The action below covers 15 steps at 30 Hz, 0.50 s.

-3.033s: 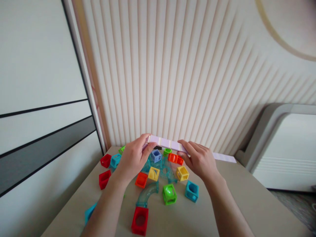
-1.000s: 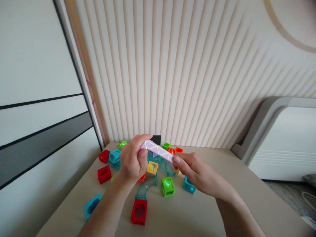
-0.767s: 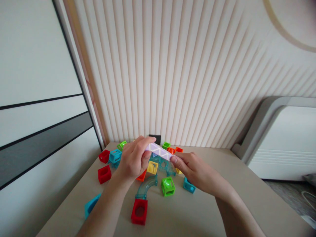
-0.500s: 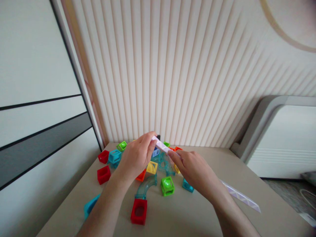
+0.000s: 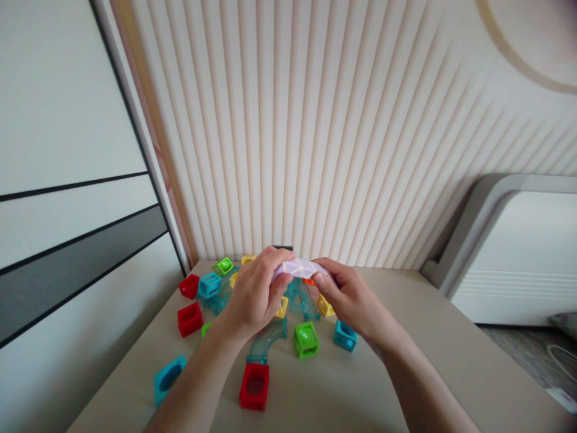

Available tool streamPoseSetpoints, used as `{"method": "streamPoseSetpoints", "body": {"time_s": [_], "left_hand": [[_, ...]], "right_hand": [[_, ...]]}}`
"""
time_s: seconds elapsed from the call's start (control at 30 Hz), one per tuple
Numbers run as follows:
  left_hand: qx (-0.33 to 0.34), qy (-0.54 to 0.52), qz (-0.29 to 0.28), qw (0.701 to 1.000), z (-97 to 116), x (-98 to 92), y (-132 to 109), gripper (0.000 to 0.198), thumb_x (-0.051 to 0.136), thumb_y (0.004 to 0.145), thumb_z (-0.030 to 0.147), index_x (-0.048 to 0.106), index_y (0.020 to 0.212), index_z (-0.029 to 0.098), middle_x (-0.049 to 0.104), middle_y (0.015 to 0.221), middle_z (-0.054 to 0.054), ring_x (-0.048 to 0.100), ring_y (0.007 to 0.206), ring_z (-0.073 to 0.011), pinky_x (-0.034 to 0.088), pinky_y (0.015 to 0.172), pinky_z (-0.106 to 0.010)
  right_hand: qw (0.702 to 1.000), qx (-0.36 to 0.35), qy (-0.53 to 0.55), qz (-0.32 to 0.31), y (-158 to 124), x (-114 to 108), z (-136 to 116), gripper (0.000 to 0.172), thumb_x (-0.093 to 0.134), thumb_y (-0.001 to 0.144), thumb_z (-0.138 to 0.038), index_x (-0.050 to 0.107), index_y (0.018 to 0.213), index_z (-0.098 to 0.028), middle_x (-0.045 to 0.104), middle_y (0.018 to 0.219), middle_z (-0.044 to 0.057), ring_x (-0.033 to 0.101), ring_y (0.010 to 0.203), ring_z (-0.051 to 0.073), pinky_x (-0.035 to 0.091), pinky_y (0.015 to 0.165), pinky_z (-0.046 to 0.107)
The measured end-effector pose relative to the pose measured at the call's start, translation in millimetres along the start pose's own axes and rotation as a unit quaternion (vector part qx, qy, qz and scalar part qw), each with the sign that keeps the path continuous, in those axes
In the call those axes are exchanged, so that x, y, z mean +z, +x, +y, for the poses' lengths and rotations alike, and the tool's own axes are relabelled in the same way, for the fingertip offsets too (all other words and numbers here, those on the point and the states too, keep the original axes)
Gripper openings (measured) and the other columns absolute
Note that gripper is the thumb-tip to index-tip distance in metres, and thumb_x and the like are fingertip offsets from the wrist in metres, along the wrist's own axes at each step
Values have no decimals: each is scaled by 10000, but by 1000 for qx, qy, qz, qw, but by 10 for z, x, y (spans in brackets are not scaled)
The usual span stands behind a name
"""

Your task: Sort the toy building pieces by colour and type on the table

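A pale lilac snake twist puzzle (image 5: 301,268), patterned with triangles edged in white, spans the gap between my hands above the table. My left hand (image 5: 256,291) is closed on its left end, thumb underneath and fingers over the top. At the other side my right hand (image 5: 354,297) grips it between thumb and fingers. The visible stretch bows slightly upward; the remainder is hidden by my hands. Below lie a green block (image 5: 306,340), a yellow block (image 5: 325,306) and a clear teal curved track (image 5: 267,341), which meets a red block (image 5: 253,386).
Blue blocks lie at the front left (image 5: 169,380) and right (image 5: 345,335). Red blocks (image 5: 189,319) and a light blue block (image 5: 210,285) sit on the table's left side. A ribbed wall (image 5: 288,132) rises behind the table (image 5: 428,355); a white cabinet (image 5: 67,270) borders the left.
The puzzle's long straight tail, which stretched out past my right forearm, no longer shows there. The stretch between my hands has turned from slanting to nearly level. My right hand has rotated and risen slightly.
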<state>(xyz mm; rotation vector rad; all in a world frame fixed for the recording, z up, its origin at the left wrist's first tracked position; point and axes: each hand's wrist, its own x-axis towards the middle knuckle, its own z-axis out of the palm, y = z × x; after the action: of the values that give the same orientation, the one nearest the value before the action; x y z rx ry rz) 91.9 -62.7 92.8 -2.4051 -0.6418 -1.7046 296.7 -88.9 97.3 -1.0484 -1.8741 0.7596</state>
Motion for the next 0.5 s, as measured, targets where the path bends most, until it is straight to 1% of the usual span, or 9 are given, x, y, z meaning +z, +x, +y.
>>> {"method": "streamPoseSetpoints", "body": {"time_s": [0.07,0.13,0.23,0.3,0.37,0.43,0.5], "left_hand": [[-32,-2,-1,1000,32,-3,0,229,385,1036,315,518,1181,196,694,965,-64,690,825,-158,530,697,-238],[-52,0,7,999,71,8,-1,226,384,1035,312,519,1173,196,707,978,-72,700,837,-163,532,692,-237],[-81,2,22,996,151,81,-8,226,394,1031,304,510,1189,192,713,1015,-84,706,834,-166,541,699,-245],[-103,-10,21,994,216,163,-22,234,409,1027,296,496,1218,193,708,1048,-89,699,815,-160,545,704,-249],[-129,-39,16,991,280,249,-47,265,417,1024,290,476,1264,192,692,1090,-99,683,788,-151,547,697,-251],[-162,-82,13,983,334,317,-77,306,426,1022,301,461,1306,193,672,1112,-108,660,758,-143,543,680,-250],[-205,-141,22,968,367,350,-95,336,432,1022,335,465,1327,200,663,1028,-86,631,719,-136,535,658,-245]], "right_hand": [[998,1,-55,26,-14,-9,-35,458,513,958,-566,699,1000,-150,665,816,19,580,730,145,429,610,212],[992,11,-109,62,-34,-2,-63,449,523,952,-562,711,990,-157,652,741,-1,560,650,130,394,554,205],[971,8,-189,148,-53,42,-62,405,554,941,-550,716,999,-183,624,637,-30,526,544,110,354,506,204],[946,-10,-243,215,-50,79,-22,382,565,939,-540,711,1025,-197,642,631,-29,537,521,110,357,506,208],[914,-40,-299,271,-40,106,37,372,555,951,-525,702,1072,-205,693,701,-6,584,547,120,380,530,215],[880,-77,-352,309,-38,117,94,367,544,969,-501,684,1148,-213,732,797,21,635,601,133,399,554,220],[849,-117,-396,329,-48,112,130,356,549,981,-462,660,1214,-216,739,833,30,655,625,133,404,562,220]]}}
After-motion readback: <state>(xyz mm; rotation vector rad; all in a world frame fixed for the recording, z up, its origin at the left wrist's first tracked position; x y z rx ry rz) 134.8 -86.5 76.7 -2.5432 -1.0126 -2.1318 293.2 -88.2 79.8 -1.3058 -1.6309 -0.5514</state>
